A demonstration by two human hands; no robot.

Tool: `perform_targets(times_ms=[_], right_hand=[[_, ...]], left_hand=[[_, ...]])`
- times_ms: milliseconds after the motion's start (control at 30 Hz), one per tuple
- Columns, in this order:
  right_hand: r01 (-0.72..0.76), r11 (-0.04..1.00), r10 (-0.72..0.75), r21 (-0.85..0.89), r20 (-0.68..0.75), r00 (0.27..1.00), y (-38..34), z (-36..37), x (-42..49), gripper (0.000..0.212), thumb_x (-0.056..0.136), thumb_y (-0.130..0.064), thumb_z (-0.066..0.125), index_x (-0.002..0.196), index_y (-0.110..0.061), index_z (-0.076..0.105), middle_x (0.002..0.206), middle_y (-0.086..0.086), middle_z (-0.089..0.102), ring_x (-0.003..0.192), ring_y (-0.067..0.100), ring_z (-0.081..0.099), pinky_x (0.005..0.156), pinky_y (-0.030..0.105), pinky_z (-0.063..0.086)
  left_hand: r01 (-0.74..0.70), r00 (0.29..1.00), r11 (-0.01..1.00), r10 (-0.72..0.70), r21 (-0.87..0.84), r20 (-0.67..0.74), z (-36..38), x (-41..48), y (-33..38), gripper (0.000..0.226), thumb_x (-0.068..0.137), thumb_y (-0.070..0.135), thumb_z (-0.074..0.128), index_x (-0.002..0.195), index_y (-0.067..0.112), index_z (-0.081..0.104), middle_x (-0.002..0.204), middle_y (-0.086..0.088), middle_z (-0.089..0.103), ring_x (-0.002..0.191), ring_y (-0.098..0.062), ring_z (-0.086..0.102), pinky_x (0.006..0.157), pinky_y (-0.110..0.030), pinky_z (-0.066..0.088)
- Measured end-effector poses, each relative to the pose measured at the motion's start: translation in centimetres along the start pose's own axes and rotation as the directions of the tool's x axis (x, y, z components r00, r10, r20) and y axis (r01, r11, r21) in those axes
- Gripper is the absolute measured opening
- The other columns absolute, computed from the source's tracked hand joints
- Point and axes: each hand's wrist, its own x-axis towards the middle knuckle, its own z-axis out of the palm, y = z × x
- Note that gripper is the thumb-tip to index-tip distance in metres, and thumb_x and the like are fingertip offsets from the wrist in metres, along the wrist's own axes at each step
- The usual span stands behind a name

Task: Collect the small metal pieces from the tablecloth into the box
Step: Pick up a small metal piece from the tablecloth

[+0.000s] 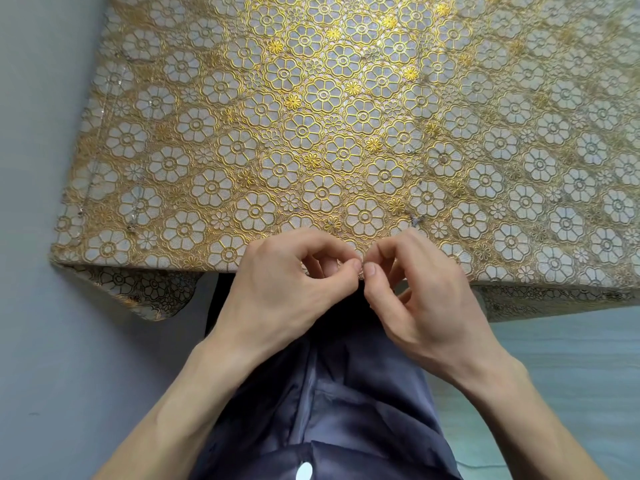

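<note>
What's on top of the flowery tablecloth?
A few tiny grey bits lie on the tablecloth. The left hand and right hand meet at its near edge; their curled fingers hide whether they hold anything.

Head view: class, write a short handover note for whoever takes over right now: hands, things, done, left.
Left hand and right hand: fingertips meet at the tablecloth's near edge, pinching what looks like a tiny metal piece.
Loose pieces: one just beyond the right hand, some near the left edge.
Box: not in view.
Done: cannot tell. Left: gather the rest into the box.
</note>
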Motion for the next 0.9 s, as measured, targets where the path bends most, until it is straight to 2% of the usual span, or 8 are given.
perform_targets(times_ms=[133, 233, 300, 367, 433, 567, 767, 900], right_hand=[[0.032, 0.997, -0.032, -0.07, -0.006, 0.999, 0.2, 0.2, 0.1, 0.017, 0.095, -0.027, 0.052, 0.093, -0.013, 0.061, 0.089, -0.011, 0.047, 0.071, 0.007, 0.049, 0.06, 0.031, 0.047], [0.019, 0.996, -0.021, -0.088, -0.019, 1.0, 0.2, 0.3, 0.2, 0.018, 0.095, -0.029, 0.051, 0.094, -0.014, 0.061, 0.088, -0.008, 0.053, 0.07, 0.011, 0.052, 0.058, 0.039, 0.05], [-0.006, 0.997, 0.004, -0.079, -0.031, 1.0, 0.1, 0.4, 0.1, 0.018, 0.095, -0.031, 0.051, 0.094, -0.015, 0.061, 0.089, -0.007, 0.055, 0.069, 0.011, 0.053, 0.057, 0.042, 0.052], [-0.032, 0.998, 0.029, -0.056, -0.041, 0.999, 0.1, 0.5, 0.1, 0.017, 0.095, -0.032, 0.052, 0.094, -0.017, 0.06, 0.088, -0.012, 0.051, 0.068, 0.005, 0.051, 0.057, 0.037, 0.052], [-0.041, 0.999, 0.041, -0.02, -0.031, 0.999, 0.2, 0.4, 0.0, 0.015, 0.095, -0.03, 0.053, 0.093, -0.017, 0.06, 0.086, -0.016, 0.048, 0.069, -0.001, 0.048, 0.059, 0.026, 0.049], [-0.051, 0.997, 0.05, 0.065, 0.024, 0.998, 0.3, 0.2, -0.1, 0.013, 0.094, -0.027, 0.055, 0.092, -0.015, 0.059, 0.083, -0.019, 0.047, 0.07, -0.003, 0.051, 0.06, 0.011, 0.041], [-0.11, 0.985, 0.11, 0.132, 0.003, 0.994, 0.3, 0.2, -0.2, 0.012, 0.096, -0.03, 0.055, 0.092, -0.019, 0.059, 0.084, -0.013, 0.055, 0.067, 0.01, 0.061, 0.055, 0.018, 0.046], [-0.153, 0.973, 0.155, 0.175, 0.0, 0.988, 0.2, 0.2, -0.4, 0.013, 0.096, -0.034, 0.055, 0.093, -0.021, 0.059, 0.086, -0.016, 0.057, 0.066, 0.011, 0.064, 0.055, 0.021, 0.048]], left_hand=[[-0.047, 0.999, 0.995, 0.049, 0.09, -0.022, 0.3, 0.1, 0.0, 0.008, 0.077, 0.038, 0.072, 0.077, 0.03, 0.074, 0.068, 0.012, 0.065, 0.068, -0.009, 0.063, 0.064, -0.019, 0.047], [-0.096, 0.993, 0.984, 0.106, 0.147, -0.061, 0.8, 0.1, -0.2, 0.015, 0.078, 0.042, 0.064, 0.078, 0.029, 0.072, 0.069, 0.012, 0.062, 0.068, -0.009, 0.061, 0.066, -0.032, 0.052], [-0.1, 0.99, 0.983, 0.115, 0.151, -0.088, 1.0, 0.1, -0.2, 0.018, 0.078, 0.043, 0.062, 0.08, 0.028, 0.072, 0.07, 0.011, 0.062, 0.067, -0.009, 0.06, 0.065, -0.033, 0.052], [-0.083, 0.99, 0.987, 0.098, 0.14, -0.102, 1.1, 0.2, -0.2, 0.017, 0.077, 0.043, 0.063, 0.08, 0.028, 0.072, 0.07, 0.011, 0.062, 0.067, -0.009, 0.061, 0.065, -0.032, 0.051], [-0.058, 0.993, 0.99, 0.07, 0.125, -0.095, 1.0, 0.2, -0.3, 0.017, 0.076, 0.044, 0.062, 0.078, 0.03, 0.071, 0.07, 0.012, 0.062, 0.068, -0.009, 0.061, 0.065, -0.028, 0.05], [-0.01, 1.0, 0.996, 0.01, 0.089, 0.005, 0.8, 0.2, -0.5, 0.014, 0.078, 0.041, 0.063, 0.082, 0.034, 0.075, 0.074, 0.015, 0.066, 0.071, -0.007, 0.062, 0.069, -0.028, 0.051], [0.023, 0.999, 0.997, -0.02, -0.069, 0.041, 0.6, 0.1, -0.6, 0.013, 0.08, 0.037, 0.069, 0.09, 0.038, 0.078, 0.079, 0.014, 0.07, 0.069, -0.009, 0.062, 0.063, -0.016, 0.047], [0.043, 0.997, 0.991, -0.034, -0.126, 0.072, 0.4, 0.1, -0.7, 0.009, 0.08, 0.038, 0.073, 0.088, 0.038, 0.078, 0.079, 0.017, 0.072, 0.063, -0.006, 0.058, 0.06, -0.016, 0.043]])
